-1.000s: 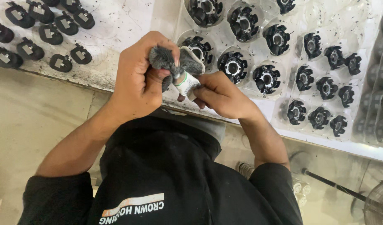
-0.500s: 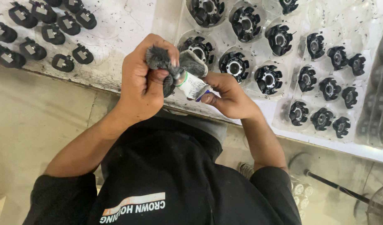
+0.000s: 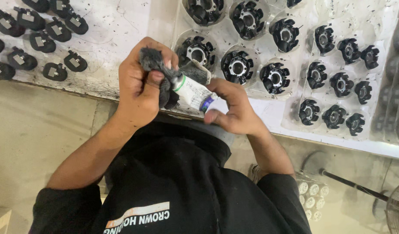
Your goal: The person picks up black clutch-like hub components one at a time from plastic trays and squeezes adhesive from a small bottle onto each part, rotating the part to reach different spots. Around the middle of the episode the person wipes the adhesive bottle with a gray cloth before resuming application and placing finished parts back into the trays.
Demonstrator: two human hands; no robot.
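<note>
Grey fuzzy cloth [image 3: 154, 60] bunched in left hand [image 3: 141, 86] against white tube [image 3: 193, 92].

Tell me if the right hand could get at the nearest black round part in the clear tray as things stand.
Probably not right away. The right hand is pinching the small white tube against the grey cloth in the left hand. The black round part lies uncovered just beyond, so the path looks free.

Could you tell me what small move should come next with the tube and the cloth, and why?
Probably pinch the cap and twist it: the right hand fingers sit at the blue-capped end of the white tube, while the left hand grips its other end together with a dark grey cloth.
</note>
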